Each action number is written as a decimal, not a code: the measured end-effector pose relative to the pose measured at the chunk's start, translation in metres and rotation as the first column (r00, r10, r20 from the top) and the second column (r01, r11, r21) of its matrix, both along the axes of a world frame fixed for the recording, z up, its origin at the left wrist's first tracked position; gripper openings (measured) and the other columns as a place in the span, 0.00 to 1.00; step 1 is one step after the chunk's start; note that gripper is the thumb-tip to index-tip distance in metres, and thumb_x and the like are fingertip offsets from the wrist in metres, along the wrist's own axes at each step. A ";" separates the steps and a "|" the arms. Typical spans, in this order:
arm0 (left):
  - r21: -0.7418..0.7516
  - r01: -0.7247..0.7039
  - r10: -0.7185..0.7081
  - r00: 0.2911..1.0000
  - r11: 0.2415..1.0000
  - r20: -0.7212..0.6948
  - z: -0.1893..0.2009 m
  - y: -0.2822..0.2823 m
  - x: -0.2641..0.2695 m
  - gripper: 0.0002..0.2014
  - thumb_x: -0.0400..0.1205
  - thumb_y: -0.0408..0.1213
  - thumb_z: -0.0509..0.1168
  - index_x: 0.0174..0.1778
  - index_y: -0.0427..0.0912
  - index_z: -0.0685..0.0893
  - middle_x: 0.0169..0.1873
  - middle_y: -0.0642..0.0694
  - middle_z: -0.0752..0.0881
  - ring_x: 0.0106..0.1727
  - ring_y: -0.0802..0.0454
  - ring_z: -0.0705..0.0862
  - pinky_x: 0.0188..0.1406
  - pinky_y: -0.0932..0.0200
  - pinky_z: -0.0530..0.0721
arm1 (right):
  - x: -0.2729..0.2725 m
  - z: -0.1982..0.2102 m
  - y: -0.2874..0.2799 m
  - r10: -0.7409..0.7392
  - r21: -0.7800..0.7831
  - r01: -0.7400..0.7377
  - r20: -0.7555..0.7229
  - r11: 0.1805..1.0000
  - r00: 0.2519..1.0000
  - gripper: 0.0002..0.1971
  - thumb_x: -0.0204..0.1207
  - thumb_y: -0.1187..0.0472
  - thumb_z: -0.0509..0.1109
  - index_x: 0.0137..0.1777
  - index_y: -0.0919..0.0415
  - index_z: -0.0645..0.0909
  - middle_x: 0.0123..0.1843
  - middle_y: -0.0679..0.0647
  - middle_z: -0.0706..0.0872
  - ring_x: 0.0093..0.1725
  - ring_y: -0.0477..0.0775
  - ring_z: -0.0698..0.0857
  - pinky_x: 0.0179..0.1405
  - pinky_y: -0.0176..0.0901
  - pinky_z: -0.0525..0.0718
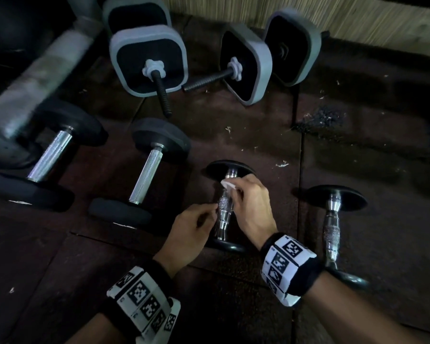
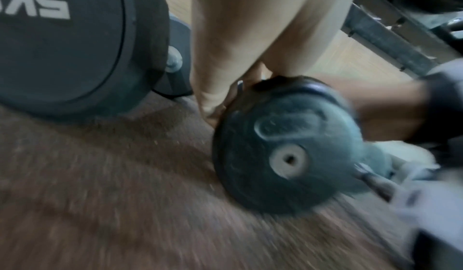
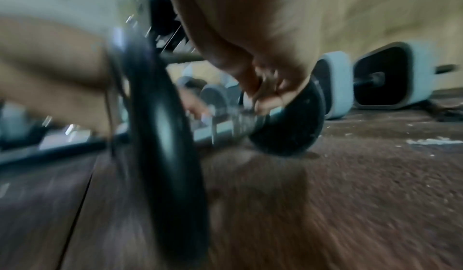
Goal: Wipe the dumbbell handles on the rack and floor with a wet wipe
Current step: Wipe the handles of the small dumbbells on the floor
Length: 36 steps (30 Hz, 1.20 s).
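A small dumbbell (image 1: 227, 207) with black end plates is seen lying on the dark rubber floor (image 1: 258, 135), between a larger chrome-handled dumbbell (image 1: 144, 175) and a second small dumbbell (image 1: 333, 227). A white wet wipe (image 1: 227, 185) is pinched in the curled fingers of the right hand (image 1: 252, 204) and pressed against the far end of the chrome handle. The left hand (image 1: 191, 232) is placed at the handle's knurled middle, fingers curled against it. Two grey square-plated dumbbells (image 1: 248, 65) are noted nearer the wall. Both wrist views are blurred.
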<state>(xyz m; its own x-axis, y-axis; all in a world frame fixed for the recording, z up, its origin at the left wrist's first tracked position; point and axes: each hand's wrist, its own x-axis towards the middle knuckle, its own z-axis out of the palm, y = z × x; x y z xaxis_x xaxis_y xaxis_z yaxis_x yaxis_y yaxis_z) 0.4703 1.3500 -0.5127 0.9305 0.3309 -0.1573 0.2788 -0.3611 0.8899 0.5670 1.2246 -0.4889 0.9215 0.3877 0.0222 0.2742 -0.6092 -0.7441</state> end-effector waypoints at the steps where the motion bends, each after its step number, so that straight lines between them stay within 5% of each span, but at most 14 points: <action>1: -0.003 -0.036 0.036 0.999 0.999 0.025 0.003 0.002 0.006 0.14 0.86 0.33 0.66 0.67 0.42 0.86 0.55 0.45 0.86 0.49 0.61 0.85 0.59 0.68 0.81 | 0.002 0.003 -0.003 -0.033 0.036 0.036 -0.064 0.999 0.997 0.08 0.84 0.64 0.70 0.56 0.57 0.91 0.47 0.51 0.87 0.41 0.40 0.83 0.45 0.19 0.76; 4: -0.086 -0.051 0.057 0.996 0.995 0.074 0.015 0.007 0.031 0.15 0.86 0.34 0.65 0.69 0.40 0.82 0.57 0.46 0.83 0.53 0.67 0.82 0.57 0.79 0.74 | 0.001 0.007 -0.009 -0.084 0.282 0.188 -0.345 0.941 0.935 0.08 0.84 0.63 0.70 0.56 0.55 0.90 0.47 0.49 0.92 0.47 0.45 0.90 0.52 0.36 0.85; 8: -0.167 0.056 -0.042 0.995 0.984 0.088 0.017 0.010 0.051 0.07 0.86 0.35 0.67 0.53 0.38 0.89 0.47 0.45 0.91 0.51 0.53 0.89 0.56 0.61 0.82 | -0.016 0.012 -0.005 -0.019 0.471 0.318 -0.536 0.823 0.844 0.08 0.84 0.66 0.70 0.59 0.57 0.86 0.49 0.61 0.92 0.43 0.49 0.88 0.48 0.38 0.87; 12: 0.008 -0.230 0.230 0.972 0.973 -0.045 0.001 0.023 0.065 0.09 0.84 0.41 0.69 0.48 0.39 0.88 0.41 0.45 0.92 0.47 0.48 0.90 0.54 0.50 0.87 | -0.027 -0.003 -0.007 -0.220 0.361 0.404 -0.455 0.840 0.863 0.13 0.81 0.60 0.74 0.62 0.46 0.82 0.52 0.52 0.87 0.50 0.47 0.88 0.48 0.36 0.87; 15: 0.176 -0.183 0.222 0.945 0.967 -0.240 -0.007 0.025 0.078 0.10 0.83 0.41 0.69 0.47 0.38 0.89 0.44 0.42 0.92 0.49 0.45 0.90 0.55 0.50 0.87 | -0.047 -0.018 -0.004 -0.214 0.239 0.345 -0.444 0.908 0.870 0.15 0.82 0.46 0.70 0.66 0.37 0.75 0.61 0.47 0.82 0.60 0.48 0.85 0.62 0.52 0.86; 18: -0.045 -0.074 0.050 0.920 0.996 -0.389 -0.009 0.016 0.089 0.12 0.86 0.40 0.65 0.48 0.36 0.90 0.46 0.38 0.92 0.43 0.46 0.90 0.44 0.53 0.91 | -0.055 -0.025 0.000 -0.184 0.274 0.366 -0.519 0.889 0.835 0.19 0.77 0.30 0.58 0.65 0.30 0.71 0.65 0.44 0.83 0.67 0.48 0.83 0.69 0.57 0.82; 21: -0.173 -0.042 -0.044 0.883 0.984 -0.468 -0.007 0.011 0.090 0.12 0.87 0.40 0.65 0.53 0.34 0.88 0.46 0.38 0.91 0.39 0.49 0.88 0.38 0.56 0.89 | -0.053 -0.023 -0.001 -0.153 0.289 0.361 -0.553 0.887 0.819 0.15 0.84 0.37 0.57 0.68 0.34 0.71 0.63 0.44 0.84 0.64 0.46 0.84 0.69 0.54 0.83; 23: -0.004 0.021 -0.020 0.868 1.000 -0.497 -0.005 0.014 0.089 0.10 0.83 0.42 0.69 0.51 0.39 0.87 0.45 0.40 0.91 0.43 0.47 0.90 0.44 0.52 0.91 | -0.053 -0.020 -0.003 -0.142 0.291 0.361 -0.570 0.886 0.809 0.14 0.87 0.43 0.57 0.70 0.39 0.71 0.62 0.43 0.84 0.63 0.44 0.84 0.70 0.50 0.82; 26: 0.362 0.143 0.048 0.882 0.921 -0.469 0.002 0.019 0.088 0.12 0.83 0.47 0.67 0.51 0.40 0.88 0.49 0.40 0.90 0.53 0.39 0.88 0.54 0.49 0.87 | -0.053 -0.018 -0.004 -0.142 0.272 0.343 -0.560 0.899 0.816 0.14 0.88 0.44 0.56 0.70 0.41 0.72 0.63 0.40 0.84 0.64 0.41 0.82 0.68 0.43 0.79; 31: 0.494 0.160 0.035 0.931 0.855 -0.363 0.014 0.012 0.091 0.12 0.86 0.45 0.64 0.52 0.40 0.88 0.51 0.39 0.88 0.55 0.36 0.86 0.51 0.48 0.83 | -0.053 -0.016 -0.002 -0.139 0.250 0.320 -0.547 0.914 0.826 0.14 0.88 0.44 0.55 0.69 0.41 0.75 0.63 0.42 0.85 0.62 0.38 0.83 0.64 0.38 0.79; 33: 0.433 0.161 -0.008 0.942 0.887 -0.335 0.010 0.010 0.092 0.11 0.86 0.43 0.64 0.48 0.41 0.89 0.46 0.42 0.89 0.51 0.40 0.88 0.50 0.51 0.85 | -0.053 -0.016 -0.002 -0.140 0.245 0.318 -0.547 0.916 0.826 0.13 0.88 0.44 0.55 0.68 0.40 0.75 0.63 0.41 0.85 0.62 0.38 0.83 0.66 0.40 0.79; 36: 0.036 0.040 -0.028 0.959 0.999 -0.281 -0.003 0.017 0.095 0.11 0.86 0.38 0.66 0.44 0.38 0.91 0.40 0.42 0.92 0.43 0.46 0.91 0.50 0.50 0.90 | -0.052 -0.018 -0.004 -0.147 0.240 0.324 -0.551 0.915 0.822 0.13 0.88 0.44 0.56 0.67 0.39 0.75 0.62 0.40 0.85 0.62 0.38 0.83 0.70 0.46 0.80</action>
